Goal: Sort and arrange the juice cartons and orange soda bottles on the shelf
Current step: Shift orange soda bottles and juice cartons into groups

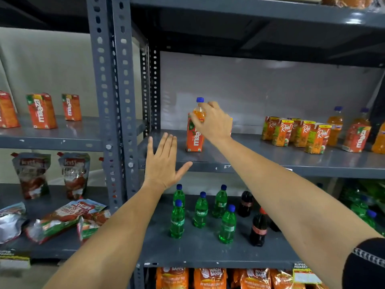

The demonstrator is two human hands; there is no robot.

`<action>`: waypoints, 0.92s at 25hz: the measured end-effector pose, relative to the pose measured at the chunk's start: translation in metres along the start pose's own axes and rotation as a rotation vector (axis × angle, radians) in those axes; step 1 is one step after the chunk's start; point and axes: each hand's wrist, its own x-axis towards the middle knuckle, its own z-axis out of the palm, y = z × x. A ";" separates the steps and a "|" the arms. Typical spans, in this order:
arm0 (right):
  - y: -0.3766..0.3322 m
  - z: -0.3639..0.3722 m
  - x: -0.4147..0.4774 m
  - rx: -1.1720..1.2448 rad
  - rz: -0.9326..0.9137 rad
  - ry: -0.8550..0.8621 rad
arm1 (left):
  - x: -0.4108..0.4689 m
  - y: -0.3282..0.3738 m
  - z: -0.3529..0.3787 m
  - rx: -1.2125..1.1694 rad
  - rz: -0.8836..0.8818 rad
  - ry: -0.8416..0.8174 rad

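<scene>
My right hand [213, 122] grips the neck of an orange soda bottle [199, 110] with a blue cap, standing behind an orange Maaza juice carton [194, 138] on the middle grey shelf [260, 161]. In front of that shelf's left end, my left hand [164, 163] hovers open with fingers spread, holding nothing. At the right of the shelf stand several Real juice cartons [300, 134], another Maaza carton [356, 138] and more orange soda bottles [335, 125]. Three Maaza cartons [41, 110] stand on the neighbouring left shelf.
A perforated grey upright [113, 101] separates the two shelf units. Below are green Sprite bottles [201, 211] and dark cola bottles [258, 228]. Tomato sauce pouches [62, 217] stand and lie at lower left. Tea packets [210, 278] fill the bottom row.
</scene>
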 end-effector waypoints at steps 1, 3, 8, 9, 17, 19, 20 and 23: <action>0.003 -0.003 0.010 0.002 0.005 -0.012 | 0.000 0.000 0.001 -0.002 0.000 0.000; 0.007 -0.008 0.031 -0.025 -0.031 -0.100 | 0.000 0.000 0.003 0.000 -0.003 0.006; 0.002 -0.013 0.073 -0.057 -0.143 -0.392 | 0.000 -0.001 0.004 0.001 0.009 0.032; 0.001 -0.014 0.080 -0.066 -0.145 -0.423 | 0.000 -0.001 0.005 0.001 0.011 0.038; 0.002 -0.009 0.105 -0.107 -0.137 -0.565 | 0.001 -0.001 0.006 -0.030 0.017 0.065; 0.005 -0.007 0.109 -0.094 -0.125 -0.596 | 0.002 -0.001 0.007 -0.034 0.019 0.081; 0.006 -0.005 0.110 -0.081 -0.115 -0.608 | 0.001 -0.001 0.008 -0.035 0.020 0.084; 0.007 -0.003 0.114 -0.055 -0.109 -0.614 | 0.002 -0.002 0.009 -0.029 0.024 0.098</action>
